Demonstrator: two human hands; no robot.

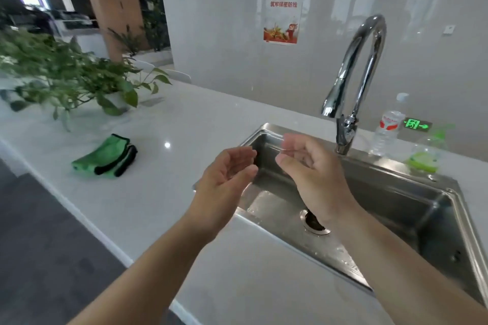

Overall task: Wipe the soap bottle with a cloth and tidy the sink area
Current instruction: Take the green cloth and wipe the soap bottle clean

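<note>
White worktop (pixel 184 124), glossy, set against a pale wall panel bearing a poster (pixel 282 18).

- Sink (pixel 396 192): stainless steel, wet at the bottom; chrome faucet (pixel 351 66) is mounted on its back rim.
- Soap bottle (pixel 425 155): clear, green at the base, blurred; stood on the back rim right of the faucet, just beside a water bottle (pixel 386 129).
- Cloth (pixel 105 155): green, black-edged, folded; laid on the worktop left of the sink, well apart from both hands.
- Plant (pixel 60 74): leafy, placed far left.
- Left hand (pixel 224 179): held over the sink's left edge, fingers relaxed, nothing held.
- Right hand (pixel 309 166): held over the basin, fingers loosely curled, nothing held.
</note>
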